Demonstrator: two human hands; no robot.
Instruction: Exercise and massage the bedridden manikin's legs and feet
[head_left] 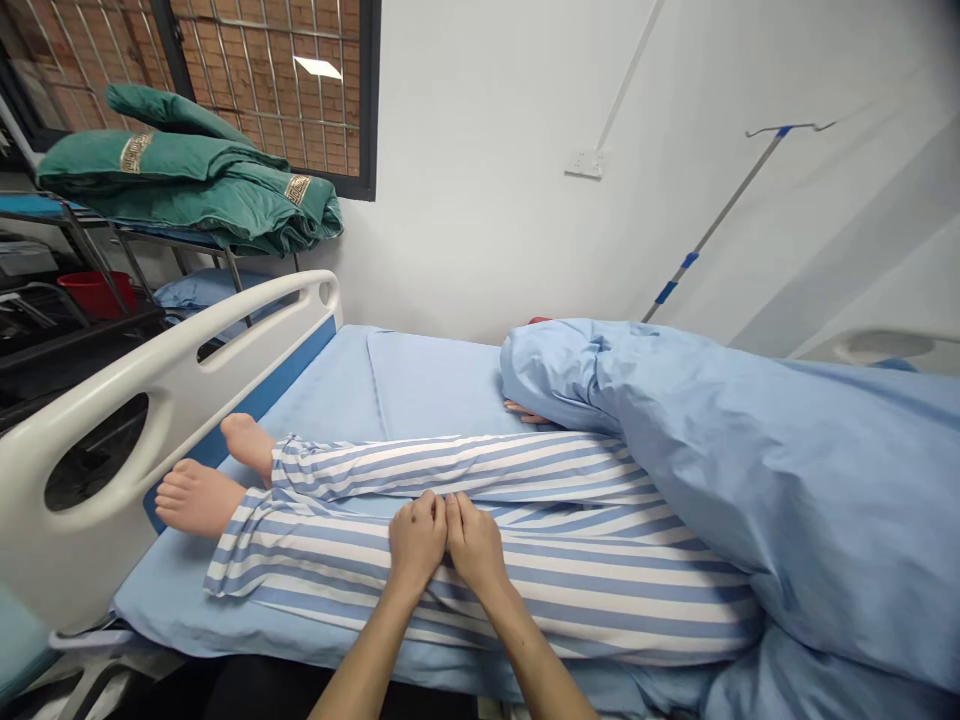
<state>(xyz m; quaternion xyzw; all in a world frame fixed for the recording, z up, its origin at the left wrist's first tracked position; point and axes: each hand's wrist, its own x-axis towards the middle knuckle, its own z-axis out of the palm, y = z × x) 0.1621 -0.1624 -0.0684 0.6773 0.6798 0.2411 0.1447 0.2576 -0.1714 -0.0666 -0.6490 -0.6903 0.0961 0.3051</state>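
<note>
On the bed lies a manikin with moulded feet, in blue-and-white striped trousers. My left hand rests on the inner side of its near leg around the knee, fingers curled over the striped cloth. Right beside it, almost touching, my right hand is bent over the same leg in the same way. The fingertips of both hands are hidden on the leg's far side. A light-blue quilt covers the upper body, and some fingers of the manikin's hand peek out from its edge.
The cream bed footboard stands at the left, close to the feet. Behind it, folded green bedding lies on a rack by the barred window. An IV pole leans up at the right against the white wall.
</note>
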